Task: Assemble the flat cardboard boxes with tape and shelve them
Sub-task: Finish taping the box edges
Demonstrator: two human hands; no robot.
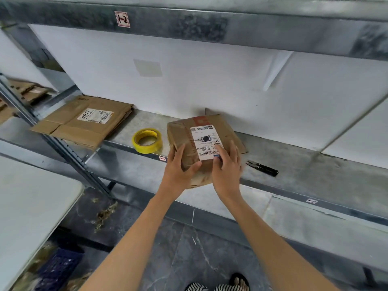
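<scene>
**Desk:** Head view: a person steadies a box (201,143) on the front edge of a metal shelf (304,171). The left hand (178,172) grips its near left corner, thumb across the front face. The right hand (227,171) lies on top, fingers flat over the label (206,141).

**Editor:** What could go wrong?

**Desk:** The box overhangs the shelf lip toward the person. If both hands let go with it this far out, it could tip to the floor (189,248). A hard shove could also knock the tape (147,140) just to its left, or the snips (262,167) to its right.

**Editor:** And what can't be seen?

**Desk:** Whether the seams are taped, since the underside and far side are hidden. A blue speck (217,156) by the right fingertips cannot be identified. A stack of flat boxes (84,120) lies farther left. Others at the frame's left edge are blurred and cut off.
</scene>
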